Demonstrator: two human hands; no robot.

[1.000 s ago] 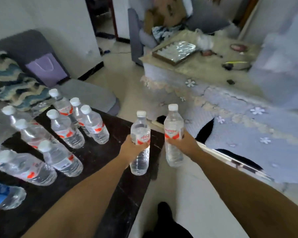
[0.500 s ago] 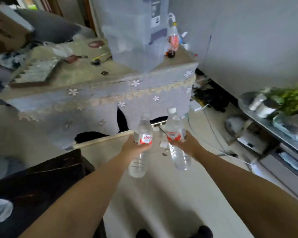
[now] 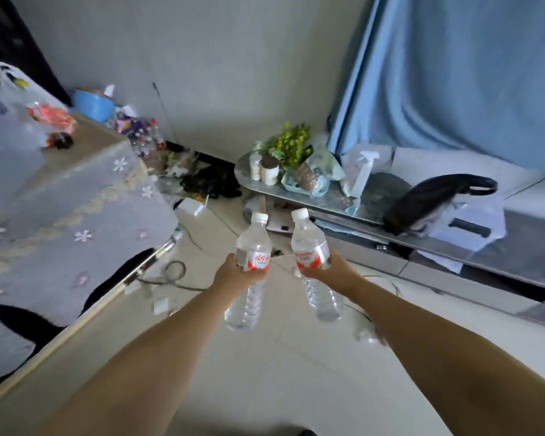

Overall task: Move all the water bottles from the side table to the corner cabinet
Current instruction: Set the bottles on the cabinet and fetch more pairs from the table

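I am carrying two water bottles, the left bottle gripped by my left hand and the right bottle by my right hand, both held upright short of the low cabinet. Advisable: keep both wraps firm at the labels. Red-and-white labels; lettering unreadable.

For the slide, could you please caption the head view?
Left hand and right hand each hold a clear plastic water bottle upright, facing the cluttered corner.

Clear glossy plastic bottles; blue cloth curtain.
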